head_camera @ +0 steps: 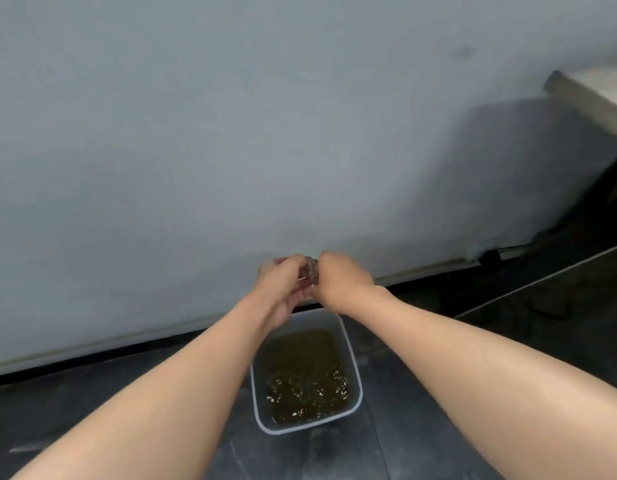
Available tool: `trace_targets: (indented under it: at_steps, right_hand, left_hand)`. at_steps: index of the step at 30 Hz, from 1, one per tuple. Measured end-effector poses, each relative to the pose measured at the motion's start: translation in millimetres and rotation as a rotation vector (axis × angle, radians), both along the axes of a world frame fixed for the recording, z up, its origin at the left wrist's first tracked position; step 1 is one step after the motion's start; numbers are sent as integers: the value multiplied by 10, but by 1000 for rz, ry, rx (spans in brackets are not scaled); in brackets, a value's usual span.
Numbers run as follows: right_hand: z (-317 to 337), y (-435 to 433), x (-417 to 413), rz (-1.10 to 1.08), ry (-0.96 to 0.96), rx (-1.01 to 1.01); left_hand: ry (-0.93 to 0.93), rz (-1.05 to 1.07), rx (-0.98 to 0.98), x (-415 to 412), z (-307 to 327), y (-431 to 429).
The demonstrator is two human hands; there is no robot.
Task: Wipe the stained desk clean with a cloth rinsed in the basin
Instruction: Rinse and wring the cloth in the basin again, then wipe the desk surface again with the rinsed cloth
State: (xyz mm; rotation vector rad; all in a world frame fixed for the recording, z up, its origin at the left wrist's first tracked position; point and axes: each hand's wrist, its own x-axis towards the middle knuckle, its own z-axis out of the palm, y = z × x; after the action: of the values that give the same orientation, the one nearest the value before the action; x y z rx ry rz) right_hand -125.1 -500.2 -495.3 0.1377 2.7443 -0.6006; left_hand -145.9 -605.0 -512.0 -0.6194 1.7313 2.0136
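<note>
Grey painted wall (196,133) behind, and against it the small dark cloth (312,271) — bunched between my fists, my left hand (283,285) and my right hand (341,282) both curled tight round it, knuckles nearly touching. It sits above the far end of the white rectangular plastic basin (355,368) of murky brown, rippled water — set on dark floor tiles (92,393).

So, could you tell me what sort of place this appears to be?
Likely an indoor room, seen near floor level: dark tiled floor, plain grey wall, and what looks like a desk corner.
</note>
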Motion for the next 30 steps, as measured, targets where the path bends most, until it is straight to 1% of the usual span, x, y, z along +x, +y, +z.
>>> trace_targets:
  at_steps: [5, 8, 10, 11, 12, 15, 17, 19, 22, 25, 27, 30]
  right_hand:
    - [1951, 603, 360, -142, -11, -34]
    - [2941, 997, 684, -263, 48, -30]
    - [3497, 1308, 965, -369, 102, -11]
    - [3691, 1419, 1067, -404, 125, -4]
    - [3971, 1626, 1345, -476, 151, 9]
    - [4514, 2111, 2021, -596, 242, 49]
    - [4766, 2435, 2560, -679, 286, 65]
    - [4952, 2744, 3173, -801, 317, 12]
    - [5044, 3174, 4161, -982, 396, -188]
    - [5012, 3543, 5151, -1108, 519, -371]
    - [4982, 3716, 5722, -1181, 562, -459]
    - [4950, 3882, 6330, -1283, 617, -518]
  left_hand:
    - [20, -164, 45, 176, 1859, 587]
    - [60, -305, 80, 366, 2899, 991]
    - [95, -428, 121, 549, 3455, 1325]
    - [115, -468, 147, 621, 3638, 1439]
    - [118, -543, 182, 817, 3902, 1674]
    - [122, -712, 234, 1300, 4397, 2231]
    - [103, -831, 257, 1667, 4620, 2605]
    - [74, -964, 309, 2096, 4815, 2994]
    - [33, -1163, 402, 2839, 5015, 3541]
    - [34, -1343, 426, 3642, 5103, 4079]
    - [23, -1404, 435, 4153, 5088, 4371]
    - [-68, -1383, 459, 4800, 5003, 4691]
